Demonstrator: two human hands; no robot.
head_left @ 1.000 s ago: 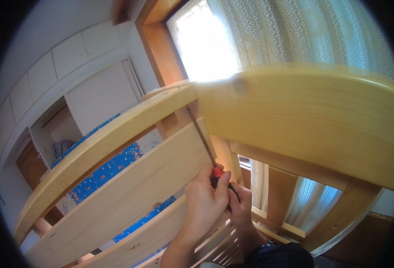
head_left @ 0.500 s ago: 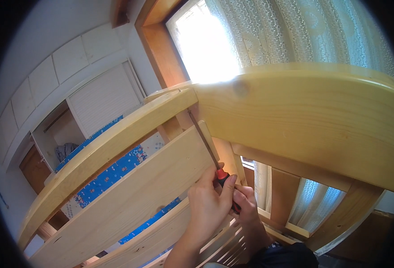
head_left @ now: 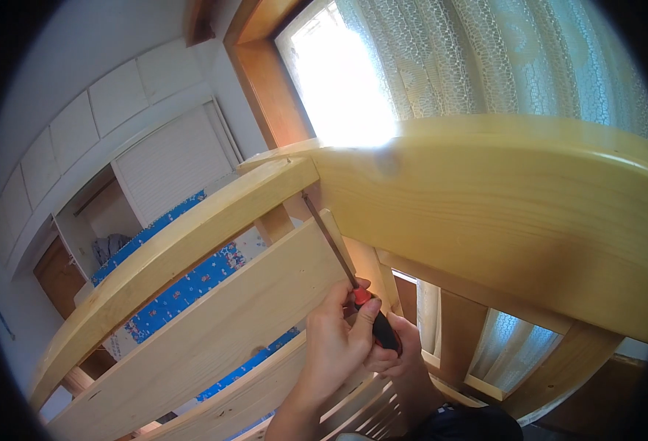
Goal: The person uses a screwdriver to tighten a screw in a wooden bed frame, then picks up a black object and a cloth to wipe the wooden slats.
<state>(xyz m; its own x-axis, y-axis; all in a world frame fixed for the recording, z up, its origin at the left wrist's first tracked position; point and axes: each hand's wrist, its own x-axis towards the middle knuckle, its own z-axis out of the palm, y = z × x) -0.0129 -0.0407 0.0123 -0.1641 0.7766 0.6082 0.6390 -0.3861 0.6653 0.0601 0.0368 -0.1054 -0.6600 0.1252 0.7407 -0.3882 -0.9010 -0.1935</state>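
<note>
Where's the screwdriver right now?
The screwdriver slants through the head view's middle, handle in the left grip and right grip, tip up-left near the end of the curved rail.

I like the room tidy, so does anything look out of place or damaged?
I see no spill or clear damage around the screwdriver or wooden frame. The one untidy spot is the open closet at left, where grey cloth looks bunched rather than folded.

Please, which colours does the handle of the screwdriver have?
The screwdriver handle is red and black, as the head view shows.
</note>
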